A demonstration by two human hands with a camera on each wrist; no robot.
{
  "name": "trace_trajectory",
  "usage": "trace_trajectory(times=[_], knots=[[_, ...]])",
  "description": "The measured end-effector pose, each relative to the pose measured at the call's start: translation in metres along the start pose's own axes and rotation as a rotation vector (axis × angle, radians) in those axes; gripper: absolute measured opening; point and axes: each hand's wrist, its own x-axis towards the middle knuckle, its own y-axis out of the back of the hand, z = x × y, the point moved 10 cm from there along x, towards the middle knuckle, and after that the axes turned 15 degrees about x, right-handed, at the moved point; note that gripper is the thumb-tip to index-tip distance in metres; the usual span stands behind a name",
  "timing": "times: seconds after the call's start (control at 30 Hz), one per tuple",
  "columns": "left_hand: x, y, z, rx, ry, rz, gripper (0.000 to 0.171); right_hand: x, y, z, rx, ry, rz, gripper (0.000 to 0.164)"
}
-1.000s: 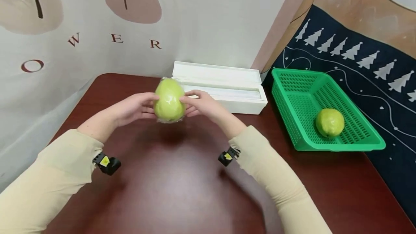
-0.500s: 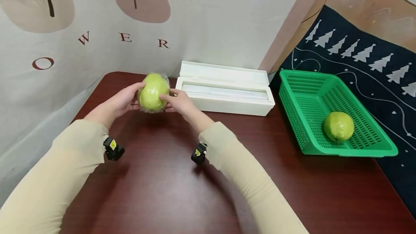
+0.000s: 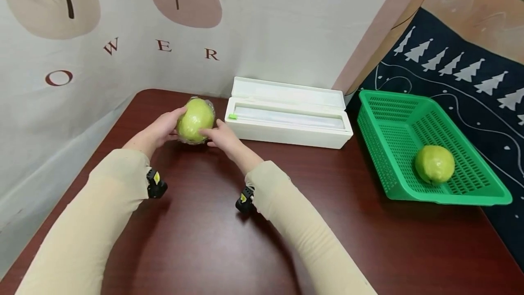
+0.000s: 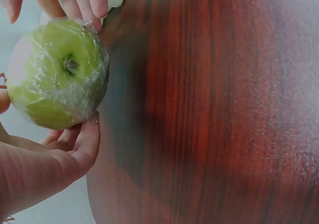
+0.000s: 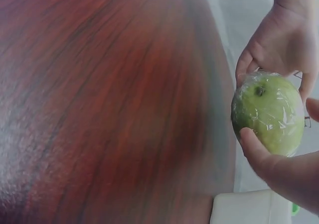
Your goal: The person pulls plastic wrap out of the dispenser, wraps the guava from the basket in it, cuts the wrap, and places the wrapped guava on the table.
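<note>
At the far-L part of the counter (image 3: 204, 240), L hand (image 3: 159, 130) has its grip closed round a green fruit (image 3: 196, 120), fingers bent in under it. R hand (image 3: 225, 138) has a looser grip: fingers fairly straight, one tip touching the fruit's near R side, another digit lifted off. Fruit's wrapped in clear film (image 4: 84, 97), crinkled nr the stem end; can't tell if its underside touches the counter.

Edges: counter's far edge runs just behind the fruit, along the pale wall hanging (image 3: 270, 22); L edge slants past L sleeve (image 3: 118, 190). White box (image 3: 286, 134) is near the fruit's R, apart from it, lid (image 3: 286, 92) up at the back, green tab (image 3: 232, 116) at its L end. Further R, green basket (image 3: 378, 160) is by the R edge w/ a second fruit (image 3: 435, 164) in its near half. Room to move: twd the wearer btwn L sleeve and R sleeve (image 3: 303, 217), also in front of the box across to the basket.

Vs 1 s ago: fruit's gone L & looks lower; it overlapped the box's L end then, now there's a gap. Half a sec ago R hand covered the tab; now it shows
</note>
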Motion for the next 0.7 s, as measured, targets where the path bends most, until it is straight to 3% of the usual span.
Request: trace_trajectory(times=[0.23, 0.33, 0.4, 0.53, 0.6, 0.7], knots=[[0.003, -0.003, -0.013, 0.032, 0.053, 0.027, 0.079, -0.002, -0.008, 0.012, -0.073, -0.039, -0.093, 0.085], [0.003, -0.001, -0.01, 0.043, 0.058, 0.086, 0.078, -0.006, -0.002, 0.007, -0.242, 0.0, -0.101, 0.08], [0.001, 0.006, -0.006, 0.039, 0.062, 0.175, 0.076, -0.013, 0.004, 0.0, -0.404, 0.056, -0.103, 0.073], [-0.008, 0.025, 0.012, 0.029, 0.036, 0.427, 0.066, -0.034, 0.021, -0.016, -0.707, 0.186, -0.096, 0.053], [-0.014, 0.033, 0.024, 0.035, -0.013, 0.539, 0.059, -0.046, 0.034, -0.021, -0.762, 0.213, -0.104, 0.046], [-0.021, 0.034, 0.049, 0.065, -0.132, 0.622, 0.048, -0.059, 0.063, -0.029, -0.759, 0.206, -0.079, 0.04]])
